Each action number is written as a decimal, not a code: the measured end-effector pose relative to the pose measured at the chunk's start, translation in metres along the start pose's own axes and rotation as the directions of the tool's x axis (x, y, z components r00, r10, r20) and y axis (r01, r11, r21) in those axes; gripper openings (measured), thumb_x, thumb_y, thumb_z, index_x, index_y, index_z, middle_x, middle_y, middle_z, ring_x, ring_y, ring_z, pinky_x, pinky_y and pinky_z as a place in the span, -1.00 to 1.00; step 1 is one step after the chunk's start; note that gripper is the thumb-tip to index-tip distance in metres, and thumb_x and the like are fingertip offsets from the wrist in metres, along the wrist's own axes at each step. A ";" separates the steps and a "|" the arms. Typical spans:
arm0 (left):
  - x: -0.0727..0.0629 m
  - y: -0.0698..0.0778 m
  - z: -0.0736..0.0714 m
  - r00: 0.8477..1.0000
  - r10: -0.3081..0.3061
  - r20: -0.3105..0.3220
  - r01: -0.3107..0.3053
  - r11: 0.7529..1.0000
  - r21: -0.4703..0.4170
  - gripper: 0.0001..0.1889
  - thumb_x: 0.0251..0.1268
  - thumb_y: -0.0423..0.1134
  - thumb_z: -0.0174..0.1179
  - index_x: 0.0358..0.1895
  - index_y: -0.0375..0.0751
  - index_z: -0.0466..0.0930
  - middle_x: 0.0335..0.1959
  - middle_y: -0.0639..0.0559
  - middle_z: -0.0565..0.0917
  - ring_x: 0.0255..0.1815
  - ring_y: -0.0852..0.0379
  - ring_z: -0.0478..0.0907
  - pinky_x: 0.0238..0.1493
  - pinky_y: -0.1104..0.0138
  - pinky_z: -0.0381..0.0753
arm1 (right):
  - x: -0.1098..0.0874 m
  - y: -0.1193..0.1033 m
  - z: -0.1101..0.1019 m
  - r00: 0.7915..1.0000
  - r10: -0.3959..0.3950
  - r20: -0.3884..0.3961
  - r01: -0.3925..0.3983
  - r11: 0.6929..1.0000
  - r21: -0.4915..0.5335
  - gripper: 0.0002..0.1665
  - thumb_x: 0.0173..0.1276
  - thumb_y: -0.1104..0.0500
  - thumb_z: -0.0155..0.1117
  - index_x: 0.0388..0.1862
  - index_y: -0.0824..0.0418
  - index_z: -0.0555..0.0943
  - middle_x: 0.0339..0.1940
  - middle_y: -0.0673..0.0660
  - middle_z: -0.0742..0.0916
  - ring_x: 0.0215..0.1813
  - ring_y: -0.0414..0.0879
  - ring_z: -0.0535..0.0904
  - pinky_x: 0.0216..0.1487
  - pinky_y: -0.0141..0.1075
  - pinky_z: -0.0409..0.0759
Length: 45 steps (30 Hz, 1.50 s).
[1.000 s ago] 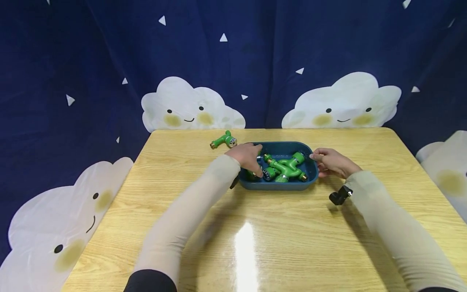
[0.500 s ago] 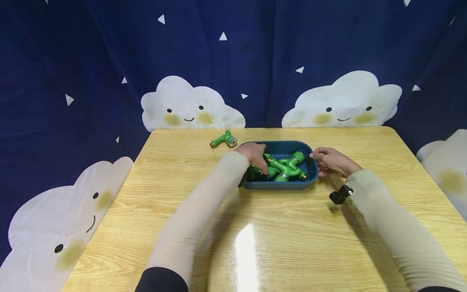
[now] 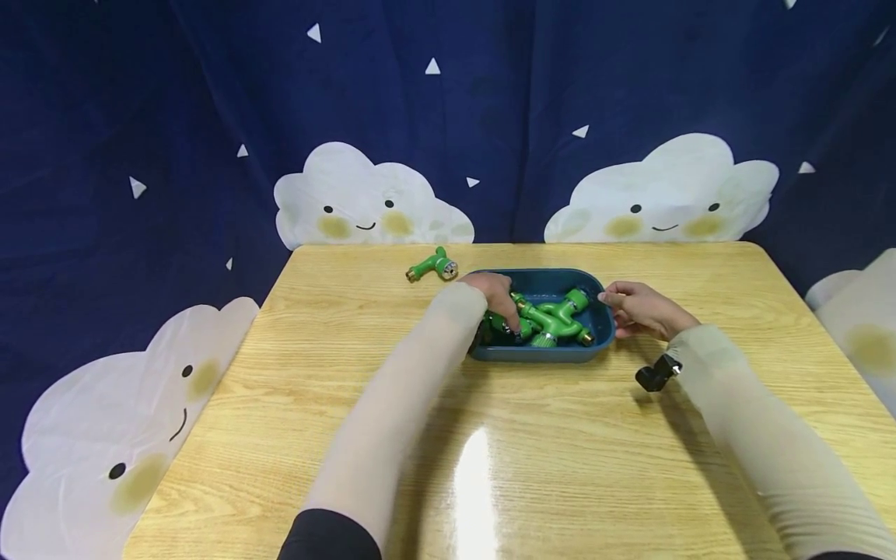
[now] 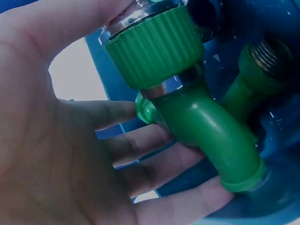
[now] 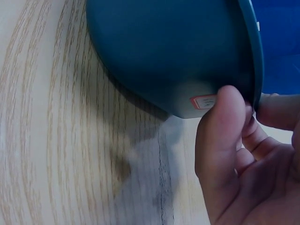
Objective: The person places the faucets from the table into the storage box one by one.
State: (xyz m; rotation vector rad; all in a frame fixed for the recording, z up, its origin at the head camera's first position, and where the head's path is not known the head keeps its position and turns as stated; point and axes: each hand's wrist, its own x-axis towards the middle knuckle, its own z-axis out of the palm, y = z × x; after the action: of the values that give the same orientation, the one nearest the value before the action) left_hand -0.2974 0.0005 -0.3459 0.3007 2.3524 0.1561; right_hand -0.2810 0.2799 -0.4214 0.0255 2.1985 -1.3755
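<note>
A dark blue plastic tub (image 3: 539,355) holds several green taps (image 3: 556,320) with ribbed collars and brass-coloured threads. My left hand (image 3: 494,294) reaches into its left end. Seen from the left wrist, that hand (image 4: 70,136) grips a green tap (image 4: 211,126), the thumb at its chrome ring and the fingers along its far side. Another tap (image 4: 248,79) lies beyond it. At the tub's right end, my right hand (image 3: 642,309) pinches the rim; in the right wrist view its thumb (image 5: 225,112) presses the outer wall beside a small red-edged label (image 5: 204,101).
One more green tap (image 3: 434,264) lies on the wooden table (image 3: 294,389) behind and left of the tub. A dark blue curtain (image 3: 490,101) with white clouds hangs behind the table's back edge. Small black devices (image 3: 658,373) are strapped at the wrists.
My left hand has moved slightly right, farther into the tub, and closed in on a tap there. The right hand keeps its hold on the rim.
</note>
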 end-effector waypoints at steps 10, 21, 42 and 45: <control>0.003 0.001 0.000 1.000 -0.026 -0.001 0.026 0.999 -0.035 -0.03 0.26 0.15 0.27 0.62 0.04 -0.08 0.64 0.08 0.06 0.62 0.05 0.10 0.49 0.22 0.34 | 0.002 0.004 -0.001 1.000 -0.011 0.004 0.011 0.999 0.039 -0.77 0.60 0.00 -0.05 -0.17 0.13 0.39 -0.49 -0.06 0.52 -0.49 -0.26 0.55 -0.38 -0.35 0.67; 0.003 -0.003 -0.004 1.000 -0.011 -0.007 0.011 0.999 -0.034 -0.04 0.25 0.16 0.27 0.61 -0.02 -0.04 0.63 0.03 0.09 0.61 0.02 0.11 0.50 0.20 0.33 | 0.004 0.002 -0.002 1.000 -0.004 -0.004 0.004 1.000 0.022 -0.75 0.61 0.00 -0.07 -0.12 0.17 0.38 -0.47 -0.06 0.52 -0.47 -0.25 0.54 -0.36 -0.34 0.68; 0.004 0.014 0.000 0.992 -0.109 0.057 0.101 0.987 0.125 -0.11 0.22 0.12 0.33 0.58 0.15 0.09 0.62 0.14 0.11 0.59 0.09 0.17 0.44 0.23 0.41 | 0.002 0.003 -0.002 1.000 -0.002 -0.010 0.002 1.000 -0.007 -0.71 0.62 0.01 -0.11 0.00 0.23 0.36 -0.45 -0.07 0.53 -0.46 -0.25 0.56 -0.33 -0.34 0.69; 0.001 0.023 0.001 0.987 -0.147 0.065 0.135 0.978 0.158 -0.18 0.21 0.08 0.35 0.53 0.14 0.21 0.59 0.13 0.20 0.51 0.11 0.30 0.38 0.23 0.48 | 0.002 0.003 -0.002 1.000 -0.005 -0.007 0.005 1.000 -0.005 -0.71 0.62 0.01 -0.11 0.00 0.23 0.35 -0.45 -0.06 0.53 -0.46 -0.25 0.57 -0.34 -0.33 0.68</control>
State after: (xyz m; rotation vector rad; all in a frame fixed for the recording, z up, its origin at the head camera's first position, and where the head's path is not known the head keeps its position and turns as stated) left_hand -0.2934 0.0234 -0.3429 0.2092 2.3045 -0.1038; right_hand -0.2831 0.2825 -0.4242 0.0236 2.2091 -1.3743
